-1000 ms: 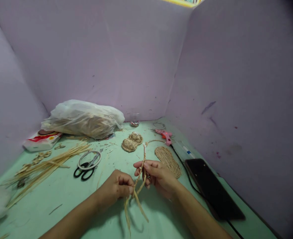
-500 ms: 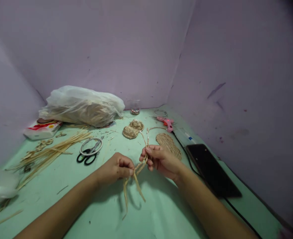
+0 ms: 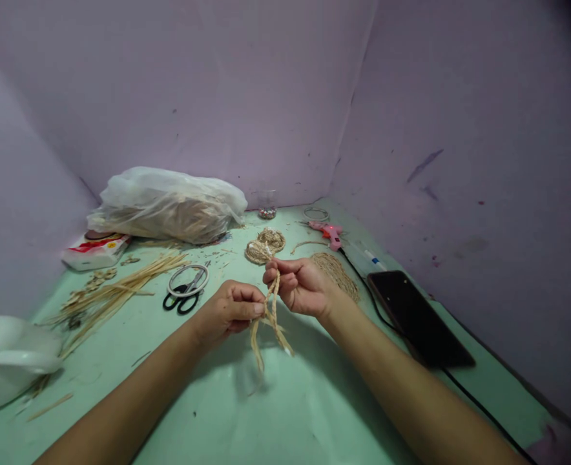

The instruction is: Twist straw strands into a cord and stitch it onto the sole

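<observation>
Both my hands hold a braid of tan straw strands above the green table. My left hand pinches the strands near their loose lower ends, fingers closed. My right hand is closed round the braided upper part, which runs up toward a coiled straw piece. The loose strand ends hang down and fan out below my hands.
Black scissors with a tape ring lie left of my hands, beside a bundle of straw stalks. A plastic bag of straw, a pink glue gun, an oval straw mat, a black phone and a white vessel surround them.
My right hand has closed into a fist on the braid and moved left, nearer my left hand. The braid stands more upright. The view shifted slightly.
</observation>
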### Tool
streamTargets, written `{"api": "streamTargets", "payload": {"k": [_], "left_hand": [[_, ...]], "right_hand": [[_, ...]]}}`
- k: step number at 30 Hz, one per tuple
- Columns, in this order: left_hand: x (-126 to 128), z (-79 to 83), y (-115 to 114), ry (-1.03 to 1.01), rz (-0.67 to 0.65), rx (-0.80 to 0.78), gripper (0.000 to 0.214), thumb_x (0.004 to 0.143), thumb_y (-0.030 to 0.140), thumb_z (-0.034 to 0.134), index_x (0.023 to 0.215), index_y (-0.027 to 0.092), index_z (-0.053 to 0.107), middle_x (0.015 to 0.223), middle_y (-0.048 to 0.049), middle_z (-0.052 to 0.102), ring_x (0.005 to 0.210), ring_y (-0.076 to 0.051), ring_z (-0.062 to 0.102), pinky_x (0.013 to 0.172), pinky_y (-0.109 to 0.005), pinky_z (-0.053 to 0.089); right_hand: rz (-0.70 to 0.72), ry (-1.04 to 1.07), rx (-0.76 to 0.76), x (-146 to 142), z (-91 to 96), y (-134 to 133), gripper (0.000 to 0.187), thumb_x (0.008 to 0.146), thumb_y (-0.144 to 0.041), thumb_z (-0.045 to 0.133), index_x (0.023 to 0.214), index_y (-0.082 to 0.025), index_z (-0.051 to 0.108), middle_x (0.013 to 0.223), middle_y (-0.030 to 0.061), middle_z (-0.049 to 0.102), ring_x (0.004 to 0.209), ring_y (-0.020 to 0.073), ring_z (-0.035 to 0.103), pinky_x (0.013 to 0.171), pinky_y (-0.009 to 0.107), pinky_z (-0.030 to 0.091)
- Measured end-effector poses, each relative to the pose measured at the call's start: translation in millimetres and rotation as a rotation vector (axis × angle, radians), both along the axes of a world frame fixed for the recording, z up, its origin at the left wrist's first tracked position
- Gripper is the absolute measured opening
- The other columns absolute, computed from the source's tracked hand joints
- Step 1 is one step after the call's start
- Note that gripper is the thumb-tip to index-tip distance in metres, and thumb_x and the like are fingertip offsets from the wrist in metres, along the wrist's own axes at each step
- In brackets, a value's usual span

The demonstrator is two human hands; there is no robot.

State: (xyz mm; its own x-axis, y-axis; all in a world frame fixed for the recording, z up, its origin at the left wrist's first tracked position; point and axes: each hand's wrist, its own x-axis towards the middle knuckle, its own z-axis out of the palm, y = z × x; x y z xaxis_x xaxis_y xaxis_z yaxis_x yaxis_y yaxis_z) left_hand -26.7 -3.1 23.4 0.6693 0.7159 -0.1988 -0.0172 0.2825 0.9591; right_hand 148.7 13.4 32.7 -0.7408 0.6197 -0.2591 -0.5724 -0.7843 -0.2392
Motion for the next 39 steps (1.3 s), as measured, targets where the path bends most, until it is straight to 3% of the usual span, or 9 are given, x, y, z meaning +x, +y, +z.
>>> {"api": "streamTargets", "payload": {"k": [10, 18, 26, 30, 34, 39], "left_hand": [[3, -3.4, 1, 0.027, 0.044, -0.063, 0.019, 0.057, 0.028, 0.064, 0.059, 0.010, 0.057, 0.039, 0.0065, 0.036, 0.033, 0.000, 0.018, 0.035, -0.017, 0.007], [4, -4.5, -1, 0.039, 0.001, -0.062, 0.019, 0.059, 0.028, 0.063, 0.058, 0.011, 0.054, 0.040, 0.0072, 0.034, 0.033, -0.001, 0.018, 0.034, -0.017, 0.008], [3, -6.0, -1, 0.054, -0.002, -0.069, 0.018, 0.059, 0.027, 0.063, 0.056, 0.011, 0.055, 0.039, 0.0068, 0.034, 0.033, -0.001, 0.017, 0.035, -0.018, 0.006], [3, -7.1, -1, 0.038, 0.092, -0.064, 0.018, 0.058, 0.026, 0.064, 0.057, 0.011, 0.056, 0.040, 0.0062, 0.037, 0.033, 0.000, 0.018, 0.035, -0.018, 0.006], [3, -9.2, 0, 0.044, 0.186, -0.068, 0.019, 0.057, 0.026, 0.065, 0.056, 0.010, 0.055, 0.042, 0.0055, 0.041, 0.034, 0.000, 0.018, 0.035, -0.018, 0.005], [3, -14.5, 3, 0.025, 0.369, -0.064, 0.018, 0.056, 0.024, 0.065, 0.057, 0.011, 0.053, 0.040, 0.0084, 0.033, 0.033, 0.000, 0.018, 0.034, -0.017, 0.005]], "right_hand": [[0.000, -0.017, 0.012, -1, -17.3, 9, 0.034, 0.091, -0.022, 0.022, 0.070, -0.011, 0.047, 0.058, 0.0030, 0.053, 0.037, 0.0006, 0.043, 0.037, 0.005, 0.044], [0.020, -0.057, 0.029, 1, -14.4, 7, 0.036, 0.092, -0.022, 0.021, 0.070, -0.010, 0.046, 0.057, 0.0024, 0.053, 0.034, -0.0004, 0.040, 0.036, 0.004, 0.042], [-0.053, -0.196, 0.074, 4, -11.1, 5, 0.029, 0.090, -0.016, 0.026, 0.077, -0.008, 0.051, 0.060, 0.0050, 0.059, 0.033, 0.0001, 0.042, 0.035, 0.005, 0.041], [-0.180, -0.342, 0.128, 28, -10.8, 12, 0.023, 0.088, -0.011, 0.030, 0.088, -0.006, 0.053, 0.067, 0.0079, 0.063, 0.033, 0.0014, 0.042, 0.034, 0.009, 0.044], [-0.325, -0.441, 0.195, 57, -2.6, 24, 0.023, 0.086, -0.010, 0.031, 0.078, -0.011, 0.052, 0.061, 0.0039, 0.060, 0.035, 0.0014, 0.043, 0.035, 0.007, 0.042], [-0.301, -0.472, 0.231, 53, 16.8, 25, 0.022, 0.083, -0.009, 0.036, 0.065, -0.014, 0.047, 0.047, -0.0050, 0.044, 0.029, -0.0008, 0.030, 0.031, 0.006, 0.035]]}}
